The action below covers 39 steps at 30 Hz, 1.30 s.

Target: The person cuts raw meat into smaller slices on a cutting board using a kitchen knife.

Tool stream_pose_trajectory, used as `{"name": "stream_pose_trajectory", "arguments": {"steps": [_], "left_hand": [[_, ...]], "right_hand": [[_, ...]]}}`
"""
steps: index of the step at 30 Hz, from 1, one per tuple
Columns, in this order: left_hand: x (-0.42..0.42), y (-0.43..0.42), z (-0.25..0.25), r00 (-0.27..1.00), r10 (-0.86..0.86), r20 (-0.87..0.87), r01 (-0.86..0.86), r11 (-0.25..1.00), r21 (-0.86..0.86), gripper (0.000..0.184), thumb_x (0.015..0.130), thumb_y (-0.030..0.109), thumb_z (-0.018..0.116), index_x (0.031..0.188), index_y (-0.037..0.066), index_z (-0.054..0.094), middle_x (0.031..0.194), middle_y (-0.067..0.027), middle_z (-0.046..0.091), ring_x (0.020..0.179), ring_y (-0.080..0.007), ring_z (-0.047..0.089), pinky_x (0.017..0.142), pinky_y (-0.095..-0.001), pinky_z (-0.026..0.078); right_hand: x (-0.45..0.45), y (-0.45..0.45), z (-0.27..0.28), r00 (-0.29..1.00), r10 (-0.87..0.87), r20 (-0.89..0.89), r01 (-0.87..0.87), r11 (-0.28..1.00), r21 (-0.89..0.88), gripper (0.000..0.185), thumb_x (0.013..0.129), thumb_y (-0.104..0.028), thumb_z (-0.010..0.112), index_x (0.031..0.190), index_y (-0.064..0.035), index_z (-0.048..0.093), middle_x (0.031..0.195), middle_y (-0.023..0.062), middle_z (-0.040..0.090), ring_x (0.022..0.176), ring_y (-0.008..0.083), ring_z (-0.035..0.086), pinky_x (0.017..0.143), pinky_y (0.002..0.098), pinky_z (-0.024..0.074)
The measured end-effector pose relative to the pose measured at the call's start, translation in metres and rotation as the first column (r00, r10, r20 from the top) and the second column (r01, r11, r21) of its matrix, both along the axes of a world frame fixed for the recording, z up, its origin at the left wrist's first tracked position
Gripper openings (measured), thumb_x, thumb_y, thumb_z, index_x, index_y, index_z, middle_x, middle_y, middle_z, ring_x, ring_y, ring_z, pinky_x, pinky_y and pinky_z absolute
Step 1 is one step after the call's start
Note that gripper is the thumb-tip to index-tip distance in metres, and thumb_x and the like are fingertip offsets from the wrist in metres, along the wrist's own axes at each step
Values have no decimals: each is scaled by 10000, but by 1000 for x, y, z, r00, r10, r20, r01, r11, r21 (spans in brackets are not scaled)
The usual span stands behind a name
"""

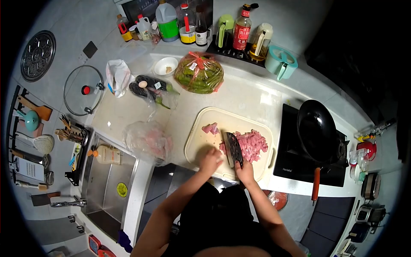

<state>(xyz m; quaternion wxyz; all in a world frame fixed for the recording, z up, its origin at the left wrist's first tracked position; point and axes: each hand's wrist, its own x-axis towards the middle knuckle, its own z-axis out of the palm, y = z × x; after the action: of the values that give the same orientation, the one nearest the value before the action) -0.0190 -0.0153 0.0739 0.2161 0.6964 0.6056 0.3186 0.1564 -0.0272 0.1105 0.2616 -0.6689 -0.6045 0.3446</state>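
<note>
- Head view: right hand (245,171) grips the knife (233,147); left hand (211,160) looks empty — fingers parted.
- Cut meat (255,143) lies right; a chunk (210,128), apparently uncut, lies left.

left hand (211,161): seemingly loose, half-curled | right hand (245,172): clenched in grip | forearms (183,191): bare, angled inward

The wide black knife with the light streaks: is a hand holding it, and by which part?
Yes. The bare right hand holds the wide, black, light-streaked knife by its handle end. The bare left hand appears to hold nothing.
</note>
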Motion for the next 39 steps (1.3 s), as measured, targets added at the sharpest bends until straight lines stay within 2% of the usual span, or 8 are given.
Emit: {"name": "stream_pose_trajectory", "arguments": {"steps": [4,7,18,26,29,31,36,39], "left_hand": [[-1,-31,-27,989,-92,115,87,995,42,108,720,122,654,812,78,618,861,-62,598,805,-267,590,679,-386,488],[-15,-22,-28,997,46,61,-50,996,71,71,733,105,637,798,79,626,866,-56,599,791,-277,586,674,-380,489],[-20,0,-39,996,-62,71,52,991,127,81,710,71,656,789,53,648,861,-70,617,837,-269,586,738,-352,486],[-21,5,-51,997,-34,-66,47,978,202,111,663,49,642,774,49,636,884,-57,617,860,-254,581,758,-345,489],[-23,7,-58,999,-33,6,32,978,205,126,664,47,653,788,57,635,877,-47,616,853,-245,581,753,-338,488],[-24,6,-55,997,-54,59,39,975,220,121,679,51,660,797,66,637,867,-38,614,835,-241,583,735,-338,489],[-25,-11,-52,987,89,134,-114,975,192,117,704,61,656,819,71,639,868,-49,615,832,-259,586,725,-352,488],[-28,-12,-49,991,39,131,-58,988,142,114,711,60,653,824,72,638,875,-55,615,837,-265,584,727,-356,486]], "right_hand": [[0,-1,-4,985,95,145,-108,991,78,229,792,-171,560,887,38,560,658,251,587,632,416,592,607,472,486],[-6,-4,-5,941,174,291,-227,961,159,222,782,-184,575,858,24,552,636,241,580,611,416,585,609,468,496],[-31,-1,3,747,423,513,-413,900,-141,211,807,-209,541,851,-4,520,612,201,608,561,362,623,509,451,508],[-66,23,-33,881,227,416,-294,950,103,225,814,-237,542,793,-15,509,579,218,590,517,369,604,481,466,493],[-32,15,-33,896,173,409,-251,957,146,265,831,-250,537,805,14,525,575,223,582,527,390,595,500,473,486],[-17,12,-25,902,191,387,-222,974,36,271,827,-230,545,844,39,522,594,241,583,545,391,595,521,469,494],[-24,0,0,872,240,426,-325,935,140,239,820,-223,551,822,15,524,602,224,589,554,374,605,540,458,500],[-31,-3,6,836,310,453,-379,923,68,219,818,-222,553,815,-5,525,604,212,594,553,365,608,545,449,502]]}}
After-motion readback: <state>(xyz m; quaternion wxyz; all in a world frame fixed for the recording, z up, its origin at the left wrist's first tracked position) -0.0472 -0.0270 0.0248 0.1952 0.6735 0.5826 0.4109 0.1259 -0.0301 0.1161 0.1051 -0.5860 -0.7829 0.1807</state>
